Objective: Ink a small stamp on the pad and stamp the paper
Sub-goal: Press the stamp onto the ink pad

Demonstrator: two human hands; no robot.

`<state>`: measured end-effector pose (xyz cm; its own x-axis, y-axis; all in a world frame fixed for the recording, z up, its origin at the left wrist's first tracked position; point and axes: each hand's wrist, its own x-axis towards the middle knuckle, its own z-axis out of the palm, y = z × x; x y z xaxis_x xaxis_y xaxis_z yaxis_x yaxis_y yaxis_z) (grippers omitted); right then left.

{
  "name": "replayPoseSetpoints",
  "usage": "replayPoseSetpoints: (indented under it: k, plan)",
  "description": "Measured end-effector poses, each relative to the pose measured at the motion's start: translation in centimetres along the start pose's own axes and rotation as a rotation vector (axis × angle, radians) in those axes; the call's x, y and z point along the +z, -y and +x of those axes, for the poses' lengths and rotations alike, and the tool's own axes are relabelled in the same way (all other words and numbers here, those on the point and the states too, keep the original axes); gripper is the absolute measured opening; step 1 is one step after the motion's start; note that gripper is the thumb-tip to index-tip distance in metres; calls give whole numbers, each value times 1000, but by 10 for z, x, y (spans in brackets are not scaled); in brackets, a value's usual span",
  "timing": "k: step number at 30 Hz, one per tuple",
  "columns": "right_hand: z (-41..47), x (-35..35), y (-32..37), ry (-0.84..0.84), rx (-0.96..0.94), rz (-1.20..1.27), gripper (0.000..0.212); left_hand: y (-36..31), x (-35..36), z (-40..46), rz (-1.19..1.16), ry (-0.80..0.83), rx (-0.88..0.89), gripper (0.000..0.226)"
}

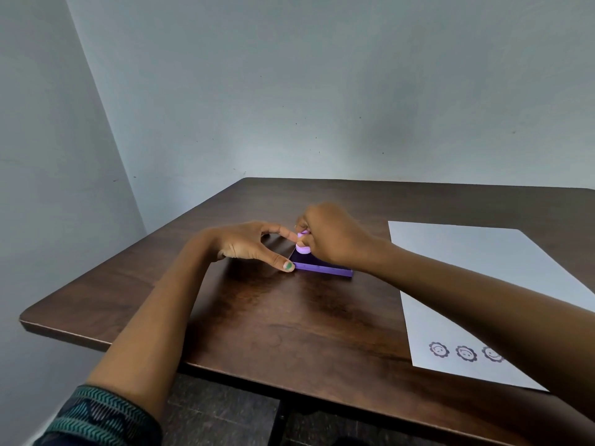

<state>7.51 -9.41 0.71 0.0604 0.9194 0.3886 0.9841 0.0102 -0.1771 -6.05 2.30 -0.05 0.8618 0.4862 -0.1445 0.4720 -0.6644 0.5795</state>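
Observation:
A purple ink pad (pixel 322 268) lies open near the middle of the dark wooden table (pixel 289 317). My right hand (pixel 331 235) pinches a small lilac round stamp (pixel 303 247) and holds it down on the pad's dark surface at its left corner. My left hand (pixel 248 244) rests on the table beside the pad, thumb and forefinger touching its left edge, steadying it. A white sheet of paper (pixel 476 284) lies to the right, with three flower-face stamp prints (pixel 465 352) along its near edge; my right forearm crosses over it.
The table stands in a corner against pale grey walls (pixel 289 91). Its left edge (pixel 64 329) and near edge drop to a dark floor. A patterned teal sleeve (pixel 103 416) covers my left upper arm.

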Motion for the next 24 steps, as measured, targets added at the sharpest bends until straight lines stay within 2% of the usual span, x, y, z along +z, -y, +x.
replayPoseSetpoints:
  k: [4, 9, 14, 20, 24]
  plan:
    - [-3, 2, 1, 0, -37, -62, 13, 1, 0, 1, 3, 2, 5, 51]
    - [7, -5, -6, 29, 26, 121, 15, 0, 0, 1, 4, 2, -7, 53]
    - [-2, 6, -6, -3, -35, 7, 9, 0, 1, 0, -4, 5, -11, 53]
    - [6, 1, -11, -13, 24, 137, 12, 0, 1, 1, 9, 5, -23, 58]
    - [0, 9, -11, -16, -39, 47, 11, -2, 1, -1, -7, 16, -21, 54]
